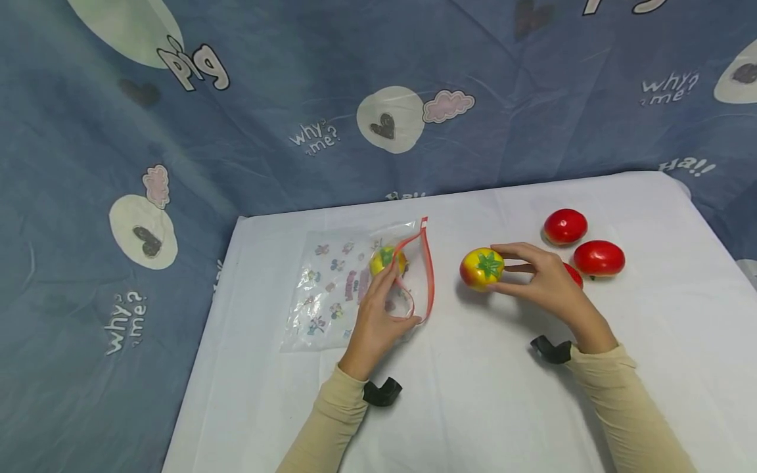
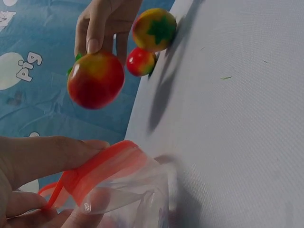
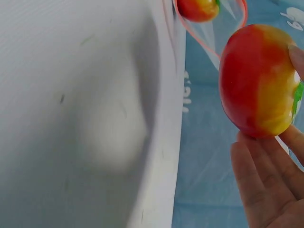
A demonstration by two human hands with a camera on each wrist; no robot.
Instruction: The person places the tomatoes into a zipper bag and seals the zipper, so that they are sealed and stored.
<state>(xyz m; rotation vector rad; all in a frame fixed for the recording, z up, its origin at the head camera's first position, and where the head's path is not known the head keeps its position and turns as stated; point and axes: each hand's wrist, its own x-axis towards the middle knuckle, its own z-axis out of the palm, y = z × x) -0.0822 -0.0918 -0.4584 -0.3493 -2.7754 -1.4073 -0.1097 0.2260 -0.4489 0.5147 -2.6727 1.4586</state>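
Left hand [image 1: 378, 315]: pinches the red-edged mouth of the clear printed bag [image 1: 337, 289], thumb and fingers holding it open.
Bag: lies flat on the white bench [image 1: 473, 407], left of centre, with one yellow-red tomato [image 1: 387, 259] already inside near the opening.
Right hand [image 1: 544, 279]: fingers curled round a second yellow-and-red tomato with a green top [image 1: 481, 268], gripping it just beside the bag's mouth, at or just above the bench; I cannot tell which.
Other tomatoes: two red ones [image 1: 565, 226] [image 1: 599, 257] sit near each other behind the right hand; a third [image 1: 573, 274] peeks out, mostly hidden by the hand.
Backdrop: a blue cartoon-print cloth [image 1: 296, 98] hangs behind the bench.
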